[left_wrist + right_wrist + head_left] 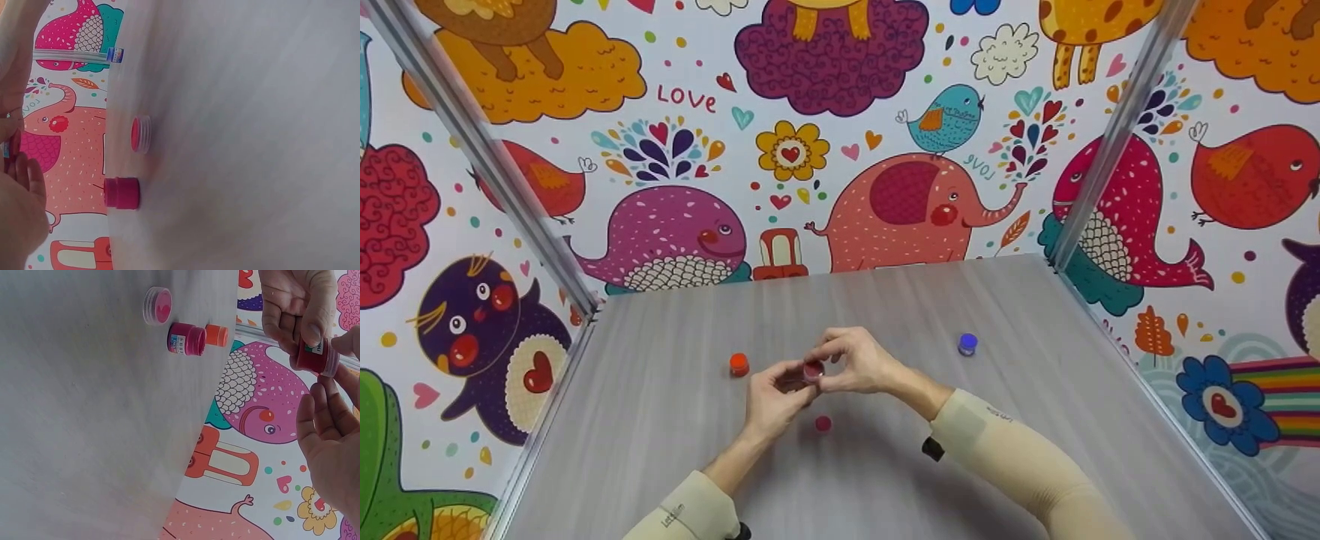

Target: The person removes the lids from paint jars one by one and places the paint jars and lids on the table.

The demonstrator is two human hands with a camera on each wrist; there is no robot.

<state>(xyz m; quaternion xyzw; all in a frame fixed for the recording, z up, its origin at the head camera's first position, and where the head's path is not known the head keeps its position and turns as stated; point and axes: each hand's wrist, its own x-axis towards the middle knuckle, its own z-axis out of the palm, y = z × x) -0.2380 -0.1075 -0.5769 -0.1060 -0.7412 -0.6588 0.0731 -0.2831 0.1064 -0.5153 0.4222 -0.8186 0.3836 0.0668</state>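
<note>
Wall (870,135): bright, even light from where I stand.
Worktop (660,450): duller grey; soft-edged shadow between the sleeves (1012,450).
Metal post (484,154): pale sheen; leans outward, wide-angle stretch.
Wrist views: dimmer, hazy; worktop grain smeared, small lettering on held jar (308,361) soft.

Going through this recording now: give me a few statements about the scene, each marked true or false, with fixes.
1. The left hand and right hand both touch the dark red jar. True.
2. The orange jar and blue jar stand on the table. True.
3. In the head view, the blue jar is left of the orange jar. False: it is right.
4. A loose pink lid lies near the magenta jar. True.
5. The left hand is empty. False: it holds the dark red jar.
</note>
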